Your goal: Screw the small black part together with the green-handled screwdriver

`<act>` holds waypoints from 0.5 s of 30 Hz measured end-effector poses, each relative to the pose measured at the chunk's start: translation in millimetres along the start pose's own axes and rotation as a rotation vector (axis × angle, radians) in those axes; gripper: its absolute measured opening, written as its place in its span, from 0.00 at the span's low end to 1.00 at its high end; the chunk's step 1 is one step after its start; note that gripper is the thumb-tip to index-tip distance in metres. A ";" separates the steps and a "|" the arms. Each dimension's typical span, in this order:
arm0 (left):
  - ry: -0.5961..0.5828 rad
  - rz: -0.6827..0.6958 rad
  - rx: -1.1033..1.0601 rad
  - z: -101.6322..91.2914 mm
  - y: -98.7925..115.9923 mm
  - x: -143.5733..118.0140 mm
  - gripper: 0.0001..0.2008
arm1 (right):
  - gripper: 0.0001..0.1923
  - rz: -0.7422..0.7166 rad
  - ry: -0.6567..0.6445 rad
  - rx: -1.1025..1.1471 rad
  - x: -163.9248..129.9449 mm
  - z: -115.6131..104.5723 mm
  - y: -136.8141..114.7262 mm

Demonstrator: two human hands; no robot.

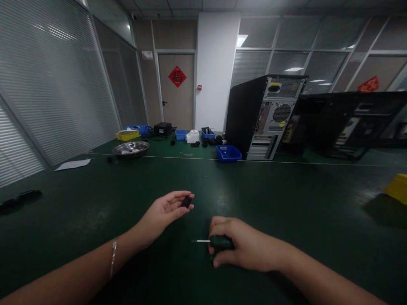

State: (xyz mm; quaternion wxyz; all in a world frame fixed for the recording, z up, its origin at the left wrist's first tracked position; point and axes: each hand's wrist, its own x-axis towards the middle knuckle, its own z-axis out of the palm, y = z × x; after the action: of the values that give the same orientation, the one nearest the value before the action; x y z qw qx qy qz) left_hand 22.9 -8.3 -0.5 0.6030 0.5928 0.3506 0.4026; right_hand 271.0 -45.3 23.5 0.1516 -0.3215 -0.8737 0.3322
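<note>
A wide dark green table (286, 199) fills the lower view in an office room with blinds-covered glass partitions, a white pillar and a brown door (176, 91). On the door hangs a red diamond-shaped paper (177, 76) with one Chinese character, too small to read for certain. A second red decoration (369, 84) hangs on the glass at far right.

Near the front edge, the left hand (163, 212) is raised palm-up just above the table, its thumb and fingertips pinching a small black part (187, 201). Its shape is too small to make out. A thin silver bracelet (113, 256) circles that wrist.

Just to the right, the right hand (241, 245) rests on the table, fingers curled tight around the dark handle of a screwdriver (211, 242). The tool lies level, its long axis running left to right, and its thin metal shaft points left toward the left arm.

Well beyond the hands, a black computer tower (265, 116) stands upright with its rear panel facing the camera; a blue bin (229, 153) sits just beside it. Farther left lie a round metal dish (131, 148), a yellow tray (127, 135), more small blue bins and a white sheet of paper (73, 164). A yellow object (397, 188) shows at the right edge.
</note>
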 end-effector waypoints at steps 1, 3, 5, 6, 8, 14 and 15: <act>0.003 -0.006 -0.006 -0.1 -0.6 0.0 0.19 | 0.06 -0.006 0.005 -0.007 0.0 1.0 -0.5; 0.000 -0.026 -0.019 -1.0 -2.2 0.3 0.20 | 0.05 -0.020 0.019 -0.017 0.2 3.4 -0.4; -0.020 -0.038 -0.040 -2.1 -3.6 0.9 0.20 | 0.05 -0.032 0.034 -0.019 0.8 6.3 0.7; -0.032 -0.042 -0.049 -2.5 -3.9 1.1 0.20 | 0.04 -0.040 0.044 -0.018 1.3 7.9 1.4; -0.047 -0.048 -0.061 -2.4 -3.8 1.2 0.20 | 0.02 -0.049 0.079 -0.014 2.6 11.2 3.1; -0.136 -0.109 -0.048 5.9 -0.7 -3.1 0.20 | 0.04 0.006 0.347 0.038 8.5 20.2 4.9; -0.156 -0.118 -0.043 8.0 -0.5 -4.4 0.20 | 0.04 0.023 0.399 0.045 9.1 21.6 4.6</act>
State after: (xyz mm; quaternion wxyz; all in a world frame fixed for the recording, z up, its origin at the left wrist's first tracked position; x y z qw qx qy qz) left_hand 28.3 -15.7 -0.9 0.6637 0.5876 0.3280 0.3266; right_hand 256.0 -47.1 5.0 0.3252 -0.3874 -0.8150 0.2828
